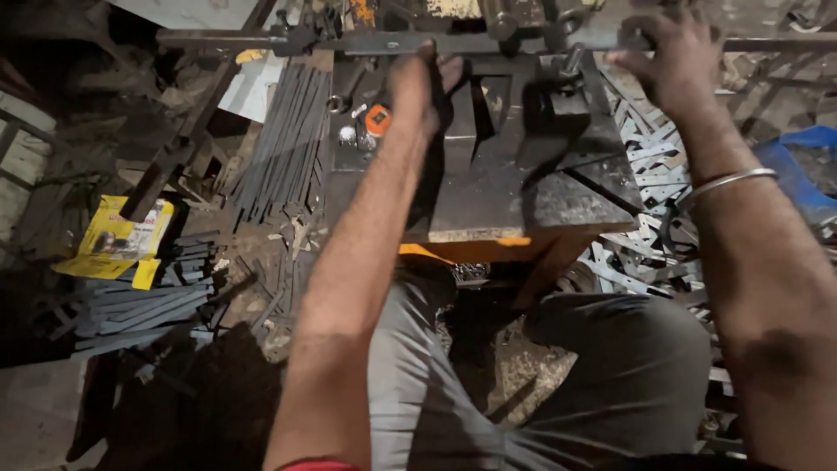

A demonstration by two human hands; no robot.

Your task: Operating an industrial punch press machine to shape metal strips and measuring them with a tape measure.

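The dark, scuffed steel work block (514, 196) with its orange-painted edge fills the middle of my view, sitting between my knees. Across its far side, from nine to three o'clock, runs the long dark metal bar (366, 41) I am handling. My left hand (425, 77) rests on that bar at about twelve o'clock, fingers curled over it from above, though I cannot tell how tightly they close. My right hand (671, 57) is at one o'clock, fingers wrapped down around the same bar near the black clamp piece (567, 105). At ten o'clock lie bundled grey flat steel strips (283, 144), and a small orange tape measure (377, 119) sits just beside my left wrist. I judge the bar could slip or swing if one grip loosens, pinching fingers against the clamp or knocking the tape measure off.
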